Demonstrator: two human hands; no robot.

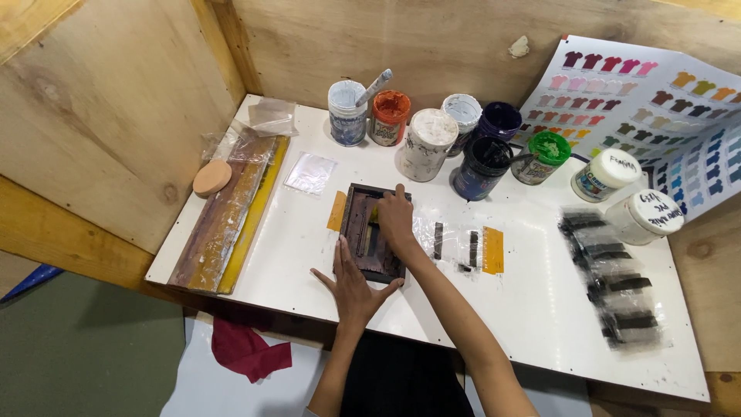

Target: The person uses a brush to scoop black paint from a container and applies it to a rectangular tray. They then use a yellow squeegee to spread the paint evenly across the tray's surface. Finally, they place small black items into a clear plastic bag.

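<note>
At a white worktable (532, 309) boxed in by plywood walls, you lean over a small dark printing frame (369, 232) lying flat near the table's middle, its far-left corner beside a strip of orange tape (336, 211). Your left hand (352, 283) lies palm down with the fingers spread wide, thumb out to the right, pressing on the frame's near edge; it grips nothing. Your right forearm runs up from the lower right, crossing to the frame, and your right hand (395, 218) rests on the frame's upper right part, fingers curled down against it; whether they pinch a small tool there cannot be told.

Just right of the frame, a clear film (455, 241) with black bars lies on the table, a second orange tape strip (492, 249) at its right end. Further right, a row of black-smeared plastic sheets (617, 286) runs toward the near edge. Along the back stand open ink jars (426, 144) in white, orange, purple, dark blue and green, one holding a stirring stick (373, 86), plus two lidded white tubs (627, 193). A colour chart (656, 100) of shirt shapes leans on the right wall. A long squeegee (228, 212) lies at the left, a round tan disc (211, 177) beside it. A dark red cloth (247, 349) lies below the table edge.
</note>
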